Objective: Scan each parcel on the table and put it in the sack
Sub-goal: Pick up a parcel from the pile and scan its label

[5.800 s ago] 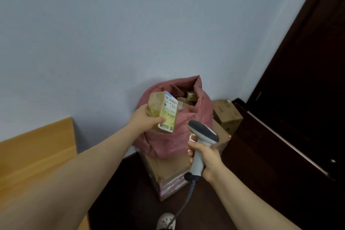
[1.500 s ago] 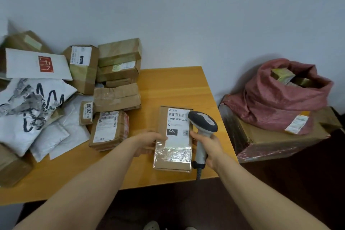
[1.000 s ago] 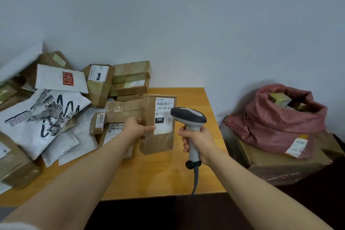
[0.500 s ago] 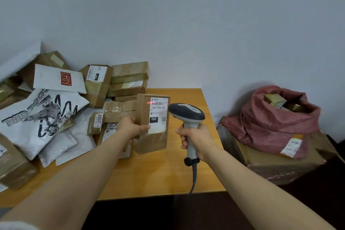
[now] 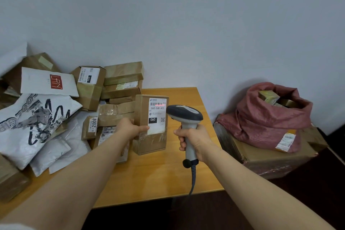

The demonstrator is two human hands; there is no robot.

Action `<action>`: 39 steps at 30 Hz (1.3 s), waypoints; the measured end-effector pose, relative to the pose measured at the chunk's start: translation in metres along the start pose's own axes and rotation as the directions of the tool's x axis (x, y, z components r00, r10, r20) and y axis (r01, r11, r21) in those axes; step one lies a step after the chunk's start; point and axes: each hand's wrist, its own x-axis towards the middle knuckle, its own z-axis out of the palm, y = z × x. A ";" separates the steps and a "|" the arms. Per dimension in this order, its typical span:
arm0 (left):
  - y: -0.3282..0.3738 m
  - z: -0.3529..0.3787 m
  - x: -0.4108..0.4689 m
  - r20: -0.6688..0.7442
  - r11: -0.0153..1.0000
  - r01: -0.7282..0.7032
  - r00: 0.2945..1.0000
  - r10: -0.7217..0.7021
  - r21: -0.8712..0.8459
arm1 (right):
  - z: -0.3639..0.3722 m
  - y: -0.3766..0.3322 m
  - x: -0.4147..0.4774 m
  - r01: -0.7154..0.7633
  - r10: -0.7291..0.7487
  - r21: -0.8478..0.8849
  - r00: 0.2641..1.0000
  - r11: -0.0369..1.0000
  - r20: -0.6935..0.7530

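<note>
My left hand [image 5: 130, 128] grips a brown cardboard parcel [image 5: 152, 136] upright above the wooden table [image 5: 155, 172], its white label marked 060 facing me. A red scan line lies across the label's barcode. My right hand [image 5: 194, 139] holds a grey and white handheld scanner [image 5: 183, 113] by its handle, head aimed at the label from the right, cable hanging down. The red sack [image 5: 265, 123] stands open at the right on a large carton [image 5: 261, 155], with several parcels showing in its mouth.
A heap of brown boxes [image 5: 121, 80] and white mailer bags [image 5: 31, 123] covers the table's left and back against the wall. Another brown box [image 5: 11, 181] sits at the near left edge. Dark floor lies below the table's front edge.
I lifted the parcel from flat on the table to upright in my left hand and raised the scanner beside it. The red scan line now sits on the barcode.
</note>
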 end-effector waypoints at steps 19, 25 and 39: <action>0.032 0.100 0.006 0.562 0.975 0.133 0.827 -0.008 -0.181 | -0.117 0.043 0.003 -0.080 0.200 0.273 0.872 0.959 -0.446; 0.083 0.180 -0.011 0.636 0.989 0.062 0.770 0.037 -0.133 | -0.202 0.042 -0.003 -0.041 0.191 0.318 0.868 0.947 -0.458; 0.236 0.420 -0.069 0.559 0.969 -0.212 0.792 0.247 -0.128 | -0.447 0.033 0.001 0.134 0.214 0.506 0.794 0.852 -0.570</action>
